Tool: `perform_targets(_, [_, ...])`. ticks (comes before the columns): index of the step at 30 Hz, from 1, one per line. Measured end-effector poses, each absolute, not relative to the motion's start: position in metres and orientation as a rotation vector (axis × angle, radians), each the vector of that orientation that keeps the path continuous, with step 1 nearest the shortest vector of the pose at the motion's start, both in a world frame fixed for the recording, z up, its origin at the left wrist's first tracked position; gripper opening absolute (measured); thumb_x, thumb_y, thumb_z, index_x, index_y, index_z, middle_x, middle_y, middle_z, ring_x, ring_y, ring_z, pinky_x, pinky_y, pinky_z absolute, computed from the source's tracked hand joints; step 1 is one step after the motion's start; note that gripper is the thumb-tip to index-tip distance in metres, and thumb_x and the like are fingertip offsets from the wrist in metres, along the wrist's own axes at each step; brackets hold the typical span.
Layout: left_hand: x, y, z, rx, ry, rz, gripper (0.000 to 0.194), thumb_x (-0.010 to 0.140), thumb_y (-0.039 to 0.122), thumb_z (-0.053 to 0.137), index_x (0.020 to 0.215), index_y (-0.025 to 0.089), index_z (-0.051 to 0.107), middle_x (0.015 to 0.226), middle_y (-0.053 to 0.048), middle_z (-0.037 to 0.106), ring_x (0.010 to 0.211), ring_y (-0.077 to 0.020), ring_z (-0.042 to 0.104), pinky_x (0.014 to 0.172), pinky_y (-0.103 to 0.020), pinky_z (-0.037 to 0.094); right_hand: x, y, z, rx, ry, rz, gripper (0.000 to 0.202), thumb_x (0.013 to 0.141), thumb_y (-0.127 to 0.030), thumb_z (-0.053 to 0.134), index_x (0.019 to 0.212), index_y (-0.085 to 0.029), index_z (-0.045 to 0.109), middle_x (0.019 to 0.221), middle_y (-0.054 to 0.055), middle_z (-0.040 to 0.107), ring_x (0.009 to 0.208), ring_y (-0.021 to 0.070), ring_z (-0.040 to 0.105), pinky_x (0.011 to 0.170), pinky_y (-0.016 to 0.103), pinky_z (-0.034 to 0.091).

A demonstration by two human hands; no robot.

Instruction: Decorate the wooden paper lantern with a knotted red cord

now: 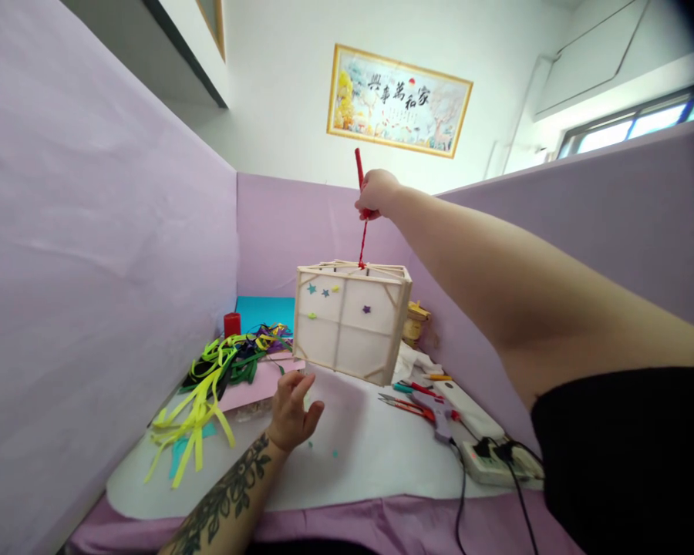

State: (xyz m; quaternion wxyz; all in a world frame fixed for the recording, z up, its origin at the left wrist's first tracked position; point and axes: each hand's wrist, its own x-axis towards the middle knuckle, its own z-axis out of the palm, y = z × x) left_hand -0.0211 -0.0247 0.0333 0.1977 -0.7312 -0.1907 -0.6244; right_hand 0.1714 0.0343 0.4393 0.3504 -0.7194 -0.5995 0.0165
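Note:
A red stick (359, 169) is held upright in my right hand (375, 194), whose fingers are wrapped round its lower part. From it a twisted red cord (363, 243) runs down to the top of a box-shaped lantern (352, 327) with a pale wooden frame and white panels. The lantern hangs above the table, its front panel showing several small star stickers in blue, purple and yellow. Just below the lantern's lower left edge is my left hand (294, 408), its fingers apart and somewhat bent, holding nothing.
Yellow and green ribbons (208, 378) lie at the left by a red cylinder (232, 324). At the right are scissors (410, 407), a glue gun (436, 412), a white case (468, 408) and a power strip (491, 465) with cables. Purple partitions (277, 223) surround the table (370, 470).

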Motion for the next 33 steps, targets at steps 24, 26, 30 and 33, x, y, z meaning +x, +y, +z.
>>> perform_targets(24, [-0.019, -0.026, 0.036, -2.143, -0.584, -1.714, 0.044, 0.088, 0.025, 0.053, 0.131, 0.024, 0.043, 0.107, -0.010, 0.045, 0.092, -0.0197, 0.052, 0.076, -0.033, 0.053, 0.171, 0.024, 0.441, -1.908, -1.554, -0.092, 0.041, 0.078, -0.012, 0.073, 0.113, -0.005, 0.053, 0.090, 0.016, 0.068, 0.083, 0.0287, 0.072, 0.072, 0.035, 0.059])
perform_targets(26, [-0.019, -0.025, 0.035, -2.171, -0.634, -1.710, 0.043, 0.088, 0.025, 0.054, 0.130, 0.022, 0.044, 0.107, -0.010, 0.046, 0.094, -0.0204, 0.052, 0.078, -0.035, 0.052, 0.171, 0.025, 0.443, -1.896, -1.553, -0.116, 0.041, 0.074, -0.011, 0.076, 0.110, -0.008, 0.056, 0.090, 0.016, 0.067, 0.083, 0.0313, 0.072, 0.070, 0.039, 0.060])
perform_targets(30, [-0.018, -0.019, 0.031, -2.190, -0.816, -1.752, 0.040, 0.090, 0.029, 0.051, 0.128, 0.018, 0.045, 0.108, -0.012, 0.048, 0.103, -0.0233, 0.053, 0.085, -0.039, 0.051, 0.170, 0.023, 0.448, -1.876, -1.568, -0.130, 0.040, 0.074, -0.013, 0.078, 0.107, -0.010, 0.056, 0.088, 0.015, 0.066, 0.084, 0.0348, 0.071, 0.070, 0.045, 0.060])
perform_targets(33, [-0.018, -0.014, 0.029, -2.155, -0.851, -1.814, 0.039, 0.093, 0.031, 0.046, 0.129, 0.017, 0.042, 0.112, -0.014, 0.050, 0.109, -0.0247, 0.052, 0.089, -0.042, 0.049, 0.170, 0.021, 0.452, -1.869, -1.583, -0.147, 0.042, 0.076, -0.016, 0.077, 0.110, -0.012, 0.054, 0.086, 0.014, 0.065, 0.087, 0.0363, 0.070, 0.069, 0.046, 0.060])
